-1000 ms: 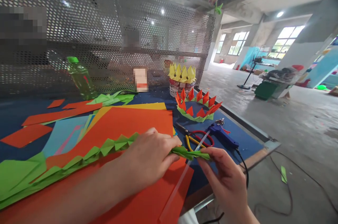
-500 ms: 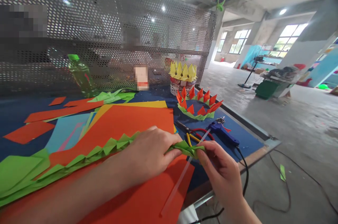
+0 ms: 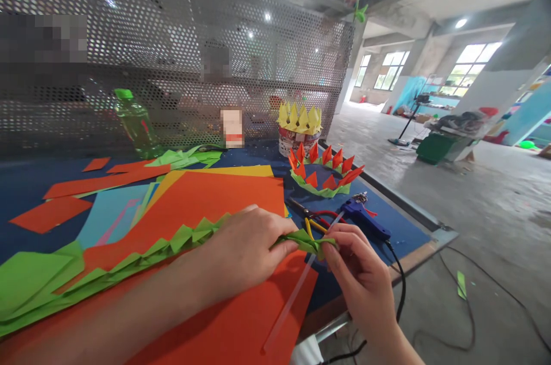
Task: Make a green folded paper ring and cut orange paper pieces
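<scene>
A long strip of folded green paper [image 3: 162, 249], with a row of pointed folds, runs from the lower left up to both hands. My left hand [image 3: 253, 244] grips it between thumb and fingers, closed. Close by, my right hand [image 3: 356, 256] pinches the strip's right end with closed fingertips. Just beyond the right hand lies a blue glue gun [image 3: 365, 218], its clear glue stick [image 3: 289, 306] reaching back under the green strip. Red-and-yellow-handled pliers [image 3: 316, 221] rest beside it. Orange paper sheets [image 3: 232, 198] spread beneath the strip.
Behind stand a red-and-green paper crown [image 3: 321, 190] and a yellow paper crown [image 3: 300, 119] on a round container. A green-capped bottle [image 3: 136, 127] leans near the perforated metal screen [image 3: 172, 43]. Orange scraps [image 3: 50, 214] lie left. The table's metal edge [image 3: 443, 233] bounds the right; a black cord [image 3: 400, 284] hangs there.
Almost nothing differs. The view has shifted slightly, and my right fingers have changed their pinch a little on the green strip's end.
</scene>
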{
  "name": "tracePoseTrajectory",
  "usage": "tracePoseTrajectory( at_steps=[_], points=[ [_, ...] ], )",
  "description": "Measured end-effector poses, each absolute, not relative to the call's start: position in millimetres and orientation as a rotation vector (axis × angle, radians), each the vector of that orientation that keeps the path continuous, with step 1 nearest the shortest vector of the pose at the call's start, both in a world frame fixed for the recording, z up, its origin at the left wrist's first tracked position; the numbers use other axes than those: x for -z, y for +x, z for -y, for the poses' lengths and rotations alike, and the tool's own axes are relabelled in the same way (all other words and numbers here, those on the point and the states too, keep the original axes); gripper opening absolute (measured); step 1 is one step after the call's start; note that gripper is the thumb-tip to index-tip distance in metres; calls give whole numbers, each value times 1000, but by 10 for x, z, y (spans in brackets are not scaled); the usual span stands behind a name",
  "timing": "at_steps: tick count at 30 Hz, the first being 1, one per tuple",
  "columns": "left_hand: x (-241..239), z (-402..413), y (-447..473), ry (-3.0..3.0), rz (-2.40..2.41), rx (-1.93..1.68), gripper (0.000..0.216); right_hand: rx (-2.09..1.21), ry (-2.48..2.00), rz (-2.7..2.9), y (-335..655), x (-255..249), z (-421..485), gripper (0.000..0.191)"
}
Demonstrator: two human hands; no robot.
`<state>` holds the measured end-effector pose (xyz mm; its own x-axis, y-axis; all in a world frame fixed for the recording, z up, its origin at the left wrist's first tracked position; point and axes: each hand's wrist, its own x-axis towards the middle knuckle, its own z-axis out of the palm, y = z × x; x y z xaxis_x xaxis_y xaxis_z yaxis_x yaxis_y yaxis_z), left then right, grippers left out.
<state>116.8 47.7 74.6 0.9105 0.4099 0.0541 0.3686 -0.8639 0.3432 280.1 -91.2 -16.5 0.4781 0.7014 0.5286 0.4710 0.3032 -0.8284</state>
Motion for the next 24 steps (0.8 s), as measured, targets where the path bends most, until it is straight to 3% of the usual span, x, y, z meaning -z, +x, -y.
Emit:
tracePoseTrajectory(
  at_steps=[10, 24],
  points=[
    [-767, -460, 1172, 2696, -563, -216, 28, -477, -1262, 981, 2770, 99, 868, 18],
    [-757, -476, 1178, 2703, -550, -193, 25, -568, -1288, 1046, 2829, 55, 878, 23]
  ],
)
